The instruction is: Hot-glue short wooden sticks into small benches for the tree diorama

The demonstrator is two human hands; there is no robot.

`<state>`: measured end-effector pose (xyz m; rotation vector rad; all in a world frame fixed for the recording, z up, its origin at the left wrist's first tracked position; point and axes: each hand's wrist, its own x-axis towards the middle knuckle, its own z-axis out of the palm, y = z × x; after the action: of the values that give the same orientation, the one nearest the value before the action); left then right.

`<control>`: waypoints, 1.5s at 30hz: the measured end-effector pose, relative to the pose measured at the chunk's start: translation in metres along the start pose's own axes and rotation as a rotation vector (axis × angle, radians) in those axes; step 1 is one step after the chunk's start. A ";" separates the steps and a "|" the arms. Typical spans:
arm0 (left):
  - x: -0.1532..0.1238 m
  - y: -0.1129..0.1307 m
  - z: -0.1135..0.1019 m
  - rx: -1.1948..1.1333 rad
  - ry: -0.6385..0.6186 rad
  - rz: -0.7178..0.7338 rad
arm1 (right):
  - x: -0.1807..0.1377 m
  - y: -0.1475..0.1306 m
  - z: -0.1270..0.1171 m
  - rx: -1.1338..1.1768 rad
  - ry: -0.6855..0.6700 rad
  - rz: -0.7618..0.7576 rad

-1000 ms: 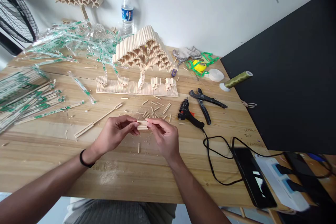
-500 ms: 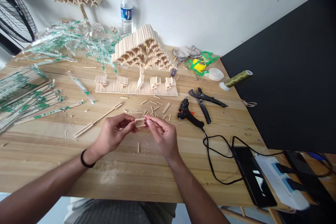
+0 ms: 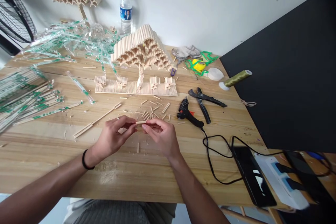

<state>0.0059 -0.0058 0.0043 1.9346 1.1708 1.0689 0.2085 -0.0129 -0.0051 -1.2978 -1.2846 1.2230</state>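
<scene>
Stick piece (image 3: 141,122) is held just above the tabletop (image 3: 118,182), seen nearly edge-on, in front of the scattered short sticks (image 3: 151,113). Its left end is pinched between thumb and fingertips of the left hand (image 3: 112,134); its right end is pinched likewise by the right hand (image 3: 162,136). Fingers of both hands are curled inward. A dark band (image 3: 84,161) is worn on the left wrist.

One loose stick (image 3: 138,147) is noted on the wood, on the near side of the hands. Beyond the short sticks, a tree model (image 3: 143,47) is seen upright on a slatted base (image 3: 131,87), flanked by two small stick-built stands (image 3: 122,81) on either side. To the right of the hands, a black glue gun (image 3: 187,113) is laid near black-handled pliers (image 3: 201,97). A phone (image 3: 253,175) is placed beside a white power strip (image 3: 286,192) at the near right.

At the left, wrapped chopsticks (image 3: 23,87) are piled; clear wrappers (image 3: 70,38) are heaped behind them. A labelled bottle (image 3: 125,14) is stood by the wall.
</scene>
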 end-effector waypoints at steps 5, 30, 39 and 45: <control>-0.001 -0.001 0.001 0.081 0.004 0.072 | 0.001 -0.003 -0.004 -0.077 -0.051 -0.022; 0.000 -0.013 0.000 -0.425 -0.042 -0.309 | 0.007 -0.002 -0.011 0.118 0.006 -0.107; 0.004 -0.011 -0.002 -0.538 -0.065 -0.304 | 0.003 -0.008 -0.013 0.079 -0.166 -0.102; 0.009 -0.004 -0.005 -0.657 -0.066 -0.331 | 0.001 -0.008 -0.013 -0.048 -0.223 -0.218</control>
<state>0.0025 0.0045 0.0061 1.2118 0.9066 1.0309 0.2206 -0.0111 0.0040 -1.0439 -1.5793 1.2112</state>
